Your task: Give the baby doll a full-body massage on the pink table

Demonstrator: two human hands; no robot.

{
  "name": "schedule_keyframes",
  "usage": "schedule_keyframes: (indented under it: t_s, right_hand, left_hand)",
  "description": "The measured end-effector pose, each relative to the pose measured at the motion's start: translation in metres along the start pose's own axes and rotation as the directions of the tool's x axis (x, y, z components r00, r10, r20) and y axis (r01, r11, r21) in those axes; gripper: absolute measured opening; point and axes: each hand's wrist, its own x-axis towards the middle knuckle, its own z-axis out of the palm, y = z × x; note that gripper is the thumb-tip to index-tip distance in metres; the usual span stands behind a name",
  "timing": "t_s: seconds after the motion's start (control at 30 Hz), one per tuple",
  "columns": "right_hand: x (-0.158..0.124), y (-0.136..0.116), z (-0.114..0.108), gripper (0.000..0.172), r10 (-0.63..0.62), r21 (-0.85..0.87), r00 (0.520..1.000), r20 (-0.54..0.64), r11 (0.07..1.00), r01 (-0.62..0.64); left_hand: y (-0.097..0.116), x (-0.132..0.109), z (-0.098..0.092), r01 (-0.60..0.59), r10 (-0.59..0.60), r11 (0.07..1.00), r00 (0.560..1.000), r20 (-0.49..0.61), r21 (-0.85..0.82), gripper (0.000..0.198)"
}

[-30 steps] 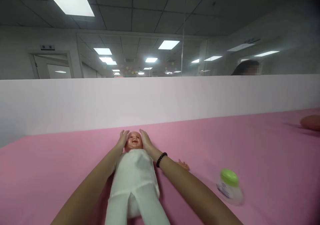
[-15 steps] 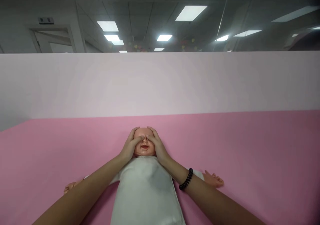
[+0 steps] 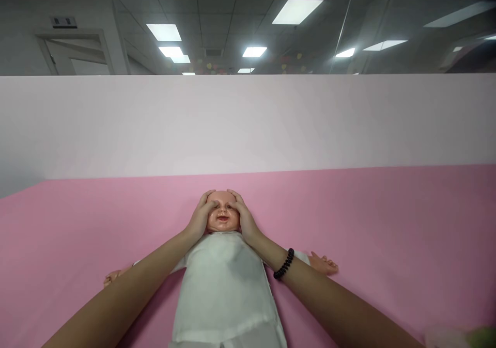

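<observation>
A baby doll [image 3: 228,275] in a white cloth garment lies on its back on a pink surface, head away from me and arms spread out. My left hand [image 3: 200,214] cups the left side of its head, the thumb lying over the eye on that side. Around the other side of the head curves my right hand [image 3: 245,215], with its thumb near the other eye. Both hands grip the head between them, fingers reaching up to the crown. The doll's nose and open red mouth show between my thumbs. A black coiled band [image 3: 284,264] circles my right wrist.
The pink surface [image 3: 372,224] spreads to both sides of the doll. Behind it rises a low white wall [image 3: 248,126], with dark glass above it that shows ceiling lights. A blurred pale and green thing [image 3: 461,336] enters at the lower right corner.
My thumbs have slid outward from beside the nose bridge across the eyes, uncovering more of them. The whole scene sits slightly higher in view, and the blurred thing at lower right has appeared.
</observation>
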Motion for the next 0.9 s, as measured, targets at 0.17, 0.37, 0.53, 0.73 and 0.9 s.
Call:
schedule_keyframes:
  t_s: [0.17, 0.37, 0.53, 0.73, 0.9]
  right_hand:
    - [-0.0019, -0.0018, 0.0013, 0.065, 0.017, 0.040, 1.000, 0.010, 0.999, -0.018]
    - [-0.0010, -0.0008, -0.0003, 0.061, -0.008, -0.011, 1.000, 0.001, 1.000, 0.008]
    - [0.0009, -0.0006, 0.0002, 0.057, -0.001, 0.054, 1.000, 0.003, 0.999, 0.001]
    - [-0.0005, 0.0008, -0.0008, 0.064, -0.010, -0.044, 1.000, 0.015, 0.999, 0.011]
    - [-0.0014, -0.0018, 0.0000, 0.060, 0.019, 0.025, 1.000, 0.002, 1.000, -0.019]
  left_hand:
    - [-0.0023, 0.0000, -0.0018, 0.016, -0.015, 1.000, 1.000, 0.014, -0.019, 0.050]
    - [-0.0052, 0.0019, -0.0021, 0.006, -0.005, 1.000, 1.000, 0.018, -0.021, 0.053]
    - [-0.0045, 0.0035, -0.0006, 0.020, -0.020, 0.998, 1.000, 0.001, -0.065, 0.051]
    - [-0.0047, 0.0022, -0.0030, -0.004, 0.003, 1.000, 1.000, 0.029, 0.014, 0.059]
    - [-0.0082, 0.0061, -0.0032, 0.012, -0.011, 1.000, 1.000, 0.010, -0.015, 0.052]
